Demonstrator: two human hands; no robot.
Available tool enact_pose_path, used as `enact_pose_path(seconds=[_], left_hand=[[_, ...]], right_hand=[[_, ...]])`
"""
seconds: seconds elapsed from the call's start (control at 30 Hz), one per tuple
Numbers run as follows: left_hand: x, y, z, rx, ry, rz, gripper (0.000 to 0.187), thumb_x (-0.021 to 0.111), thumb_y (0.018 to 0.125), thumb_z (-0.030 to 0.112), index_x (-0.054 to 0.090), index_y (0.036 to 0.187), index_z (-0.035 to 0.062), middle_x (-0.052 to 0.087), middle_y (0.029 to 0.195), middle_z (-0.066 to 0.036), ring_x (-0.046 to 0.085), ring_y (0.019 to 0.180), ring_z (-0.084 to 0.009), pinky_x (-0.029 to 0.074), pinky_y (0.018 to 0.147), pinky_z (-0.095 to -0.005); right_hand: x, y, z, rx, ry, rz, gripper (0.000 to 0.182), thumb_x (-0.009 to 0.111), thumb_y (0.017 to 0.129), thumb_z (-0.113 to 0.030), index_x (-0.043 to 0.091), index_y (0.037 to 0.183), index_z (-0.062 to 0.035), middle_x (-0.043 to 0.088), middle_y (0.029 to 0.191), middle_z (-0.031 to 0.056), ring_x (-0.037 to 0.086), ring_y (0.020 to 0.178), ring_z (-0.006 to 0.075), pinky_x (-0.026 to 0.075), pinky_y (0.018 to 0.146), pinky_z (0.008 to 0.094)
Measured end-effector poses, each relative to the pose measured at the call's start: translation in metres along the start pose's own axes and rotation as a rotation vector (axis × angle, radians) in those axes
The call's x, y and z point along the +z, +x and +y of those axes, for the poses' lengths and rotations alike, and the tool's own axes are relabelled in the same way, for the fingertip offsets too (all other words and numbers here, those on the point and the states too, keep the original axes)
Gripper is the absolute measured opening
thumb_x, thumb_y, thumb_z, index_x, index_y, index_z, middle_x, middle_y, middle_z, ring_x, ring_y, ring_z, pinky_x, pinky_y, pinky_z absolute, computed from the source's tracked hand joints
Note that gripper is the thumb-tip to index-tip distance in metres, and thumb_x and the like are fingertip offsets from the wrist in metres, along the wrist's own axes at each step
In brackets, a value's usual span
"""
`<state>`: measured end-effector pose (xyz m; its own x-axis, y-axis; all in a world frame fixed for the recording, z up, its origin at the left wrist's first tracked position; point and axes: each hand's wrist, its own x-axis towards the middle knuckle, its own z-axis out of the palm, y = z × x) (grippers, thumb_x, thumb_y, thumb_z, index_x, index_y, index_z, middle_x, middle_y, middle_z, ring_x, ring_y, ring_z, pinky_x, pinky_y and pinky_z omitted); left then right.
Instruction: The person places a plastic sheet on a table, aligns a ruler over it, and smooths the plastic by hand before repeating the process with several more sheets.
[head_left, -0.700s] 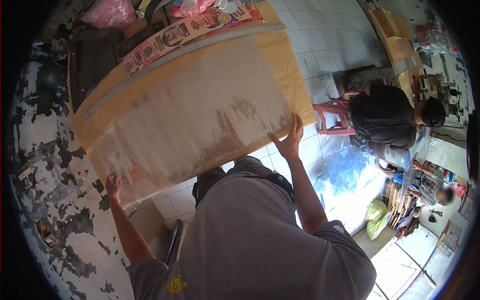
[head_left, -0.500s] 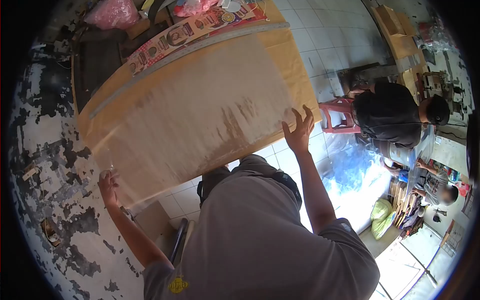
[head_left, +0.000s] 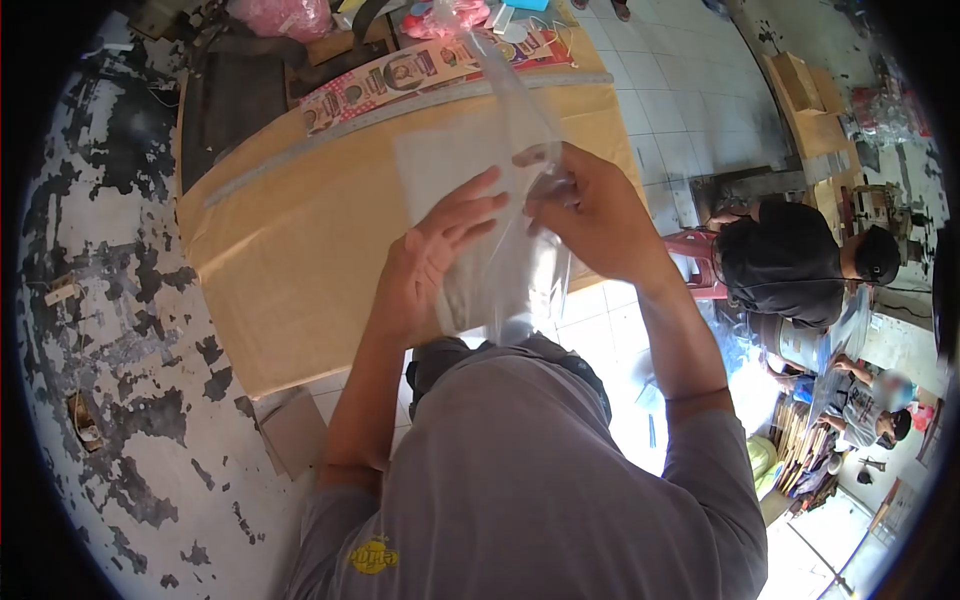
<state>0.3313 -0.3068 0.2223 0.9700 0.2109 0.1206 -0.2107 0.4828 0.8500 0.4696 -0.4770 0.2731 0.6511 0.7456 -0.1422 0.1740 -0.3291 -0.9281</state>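
A clear plastic sheet hangs gathered in upright folds over the right half of the brown-covered table. My right hand is closed on the sheet, thumb and fingers pinching its folds. On the sheet's left side, my left hand is open with its fingers spread, close to the plastic; whether it touches is hard to tell. Past both hands, a long metal ruler lies across the table beside a printed strip with pictures.
Pink plastic bundles and a dark board lie at the table's far side. A person in black sits at the right near a red stool. Other people are farther back. A peeling wall stands at the left.
The sheet, spread flat across the table before, is now gathered at the right. Both hands have come together from its two ends, and my right hand has closed on it. The view has shifted slightly.
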Motion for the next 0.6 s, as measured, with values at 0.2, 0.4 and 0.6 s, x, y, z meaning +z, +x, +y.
enact_pose_path(seconds=[0.2, 0.4, 0.6], left_hand=[[-0.159, -0.090, -0.147, -0.039, 1.173, 0.717, 0.064, 0.050, 0.097, 0.046, 0.042, 0.140, -0.0011, 0.034, 0.152, -0.020, 0.036, 0.137, -0.0342, 0.023, 0.114, -0.0505], [-0.221, -0.170, -0.117, -0.447, 1.914, 0.549, 0.102, 0.065, 0.081, 0.059, 0.020, 0.153, 0.0022, 0.013, 0.161, -0.019, 0.010, 0.150, -0.0353, 0.009, 0.114, -0.0641], [-0.422, -0.319, -0.011, -0.798, 2.170, 0.627, 0.097, 0.066, 0.082, 0.059, 0.020, 0.156, 0.0164, 0.017, 0.160, -0.019, 0.016, 0.148, -0.0352, 0.025, 0.110, -0.0642]], right_hand=[[-0.029, -0.004, -0.035, -0.237, 0.239, 0.111, 0.037, 0.061, 0.083, 0.002, 0.060, 0.120, 0.0004, 0.064, 0.085, 0.0036, 0.060, 0.067, 0.0089, 0.047, 0.064, 0.0222], [-0.100, -0.033, -0.063, -0.615, 0.506, 0.117, 0.057, 0.054, 0.085, 0.004, 0.041, 0.140, 0.0054, 0.052, 0.133, 0.0206, 0.063, 0.090, 0.0160, 0.053, 0.078, 0.0267], [-0.185, -0.061, -0.050, -0.553, 0.678, 0.132, 0.061, 0.049, 0.093, -0.004, 0.026, 0.148, 0.0054, 0.039, 0.148, 0.0178, 0.048, 0.129, 0.0260, 0.046, 0.101, 0.0328]])
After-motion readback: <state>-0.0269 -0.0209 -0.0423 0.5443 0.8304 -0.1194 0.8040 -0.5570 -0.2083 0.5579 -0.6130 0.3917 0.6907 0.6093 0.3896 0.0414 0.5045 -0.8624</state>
